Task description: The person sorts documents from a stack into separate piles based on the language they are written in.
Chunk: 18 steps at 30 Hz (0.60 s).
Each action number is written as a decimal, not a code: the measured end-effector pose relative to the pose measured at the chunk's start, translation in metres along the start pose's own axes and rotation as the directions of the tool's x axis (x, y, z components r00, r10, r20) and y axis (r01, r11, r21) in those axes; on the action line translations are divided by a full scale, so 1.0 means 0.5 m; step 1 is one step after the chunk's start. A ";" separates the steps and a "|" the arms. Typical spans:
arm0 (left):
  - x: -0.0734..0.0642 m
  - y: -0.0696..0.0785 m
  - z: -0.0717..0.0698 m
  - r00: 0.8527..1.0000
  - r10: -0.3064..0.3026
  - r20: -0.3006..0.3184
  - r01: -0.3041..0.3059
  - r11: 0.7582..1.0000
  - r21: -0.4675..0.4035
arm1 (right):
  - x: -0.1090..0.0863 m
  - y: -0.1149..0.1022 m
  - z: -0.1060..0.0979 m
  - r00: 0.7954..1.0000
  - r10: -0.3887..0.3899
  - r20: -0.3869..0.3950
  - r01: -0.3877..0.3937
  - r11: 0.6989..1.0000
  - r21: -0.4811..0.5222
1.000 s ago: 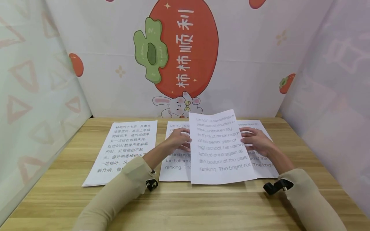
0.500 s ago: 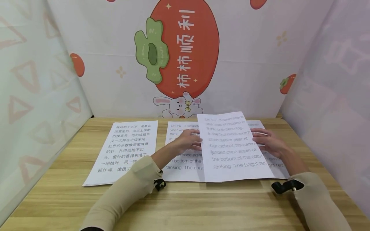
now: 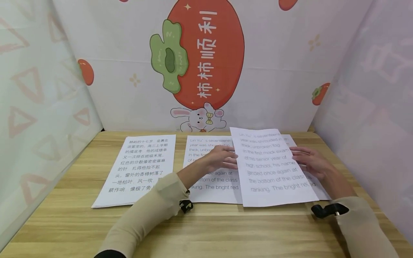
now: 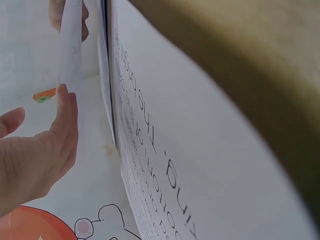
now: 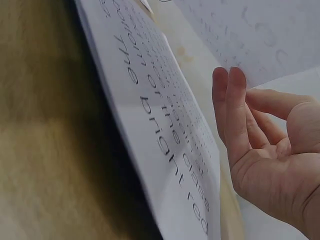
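A sheet of paper with large English print [image 3: 269, 168] is held up, tilted, over the right-hand printed pages [image 3: 288, 141]. Along its left edge, my left hand [image 3: 221, 158] supports it with fairly straight fingertips [image 4: 61, 95]; the thumb stands apart in the left wrist view. My right hand [image 3: 311, 162] pinches the right edge, thumb and fingertips [image 5: 236, 82] meeting there. Faint reversed print shows on the sheet's underside in the right wrist view. Partly behind my left hand lies the middle page [image 3: 213, 195], also English.
A stack of pages with Chinese print [image 3: 142, 161] lies at the left, partly covered by my left sleeve [image 3: 145, 211]. The wooden table [image 3: 226, 233] is bounded by printed curtains [image 3: 277, 96] at the back and both sides.
Both hands have carried the sheet rightward, from overlapping the middle page to over the right-hand pages. More of the middle page and of the left stack now shows.
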<state>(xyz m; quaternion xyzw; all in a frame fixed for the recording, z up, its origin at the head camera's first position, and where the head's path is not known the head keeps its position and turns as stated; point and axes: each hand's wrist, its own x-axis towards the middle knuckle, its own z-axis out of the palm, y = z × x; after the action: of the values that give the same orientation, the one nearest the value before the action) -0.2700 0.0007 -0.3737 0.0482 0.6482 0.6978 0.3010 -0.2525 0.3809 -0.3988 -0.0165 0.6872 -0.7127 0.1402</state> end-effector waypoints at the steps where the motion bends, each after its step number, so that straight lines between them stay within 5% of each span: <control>1: 0.001 0.000 0.003 1.000 0.000 0.005 0.000 1.000 -0.005 | -0.002 0.001 -0.003 1.000 0.007 -0.004 -0.007 1.000 -0.004; 8: 0.006 0.002 0.026 1.000 -0.002 0.016 0.003 0.997 -0.071 | -0.019 0.003 -0.025 0.999 0.025 -0.037 -0.027 0.997 -0.073; 18: 0.026 -0.005 0.059 0.999 0.027 0.029 -0.023 0.990 -0.136 | -0.029 0.009 -0.063 1.000 -0.011 -0.007 0.011 0.999 -0.030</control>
<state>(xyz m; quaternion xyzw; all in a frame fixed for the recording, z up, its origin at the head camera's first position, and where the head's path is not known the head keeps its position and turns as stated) -0.2665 0.0327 -0.3756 0.0465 0.5940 0.7431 0.3048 -0.2447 0.4149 -0.4026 -0.0197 0.6982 -0.7031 0.1335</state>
